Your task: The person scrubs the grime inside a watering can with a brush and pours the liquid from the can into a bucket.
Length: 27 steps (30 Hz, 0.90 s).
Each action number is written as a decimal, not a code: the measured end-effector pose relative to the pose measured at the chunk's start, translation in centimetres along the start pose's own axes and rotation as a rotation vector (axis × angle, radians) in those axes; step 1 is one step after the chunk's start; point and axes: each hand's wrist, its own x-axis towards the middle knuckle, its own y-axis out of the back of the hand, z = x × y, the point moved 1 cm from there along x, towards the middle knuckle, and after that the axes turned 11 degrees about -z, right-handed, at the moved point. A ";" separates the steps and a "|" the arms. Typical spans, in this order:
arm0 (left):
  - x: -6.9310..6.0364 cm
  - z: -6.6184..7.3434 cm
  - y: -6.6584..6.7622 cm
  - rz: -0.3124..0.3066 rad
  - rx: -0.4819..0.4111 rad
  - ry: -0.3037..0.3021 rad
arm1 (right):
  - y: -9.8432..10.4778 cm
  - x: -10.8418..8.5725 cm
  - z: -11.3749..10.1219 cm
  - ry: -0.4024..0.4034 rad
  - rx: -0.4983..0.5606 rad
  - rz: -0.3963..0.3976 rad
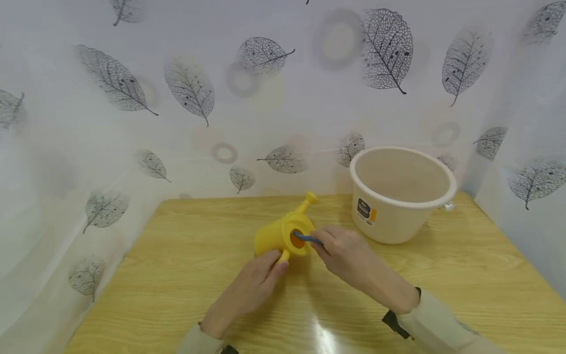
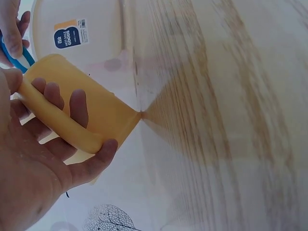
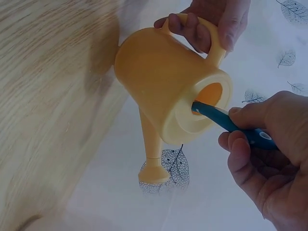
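A yellow watering can (image 1: 271,237) is tipped over at mid-table, its round opening toward the right hand and its spout (image 1: 305,202) pointing up and away in the head view. My left hand (image 1: 254,278) grips the can's handle (image 2: 62,120), fingers curled round it. In my right hand (image 1: 347,250) is a slim blue handle (image 3: 224,120) with a pale patch, held between thumb and fingers. Its far end goes in through the can's opening (image 3: 211,96); whatever sits on that end is hidden inside.
A large cream bucket (image 1: 391,226) with a label stands at the back right of the wooden table (image 1: 177,275), beyond the right hand. Behind the table and along its sides hangs a white curtain (image 1: 283,113) printed with dark leaves.
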 end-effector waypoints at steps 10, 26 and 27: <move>0.1 -0.1 0.1 -0.016 0.017 -0.013 | 0.3 -0.1 0.1 0.001 -0.003 0.002; 0.2 0.1 0.2 -0.042 -0.035 0.000 | -0.1 -0.3 0.5 0.030 -0.026 0.001; 0.2 0.1 0.3 -0.043 -0.042 0.003 | 0.0 -0.3 0.5 0.036 -0.036 0.002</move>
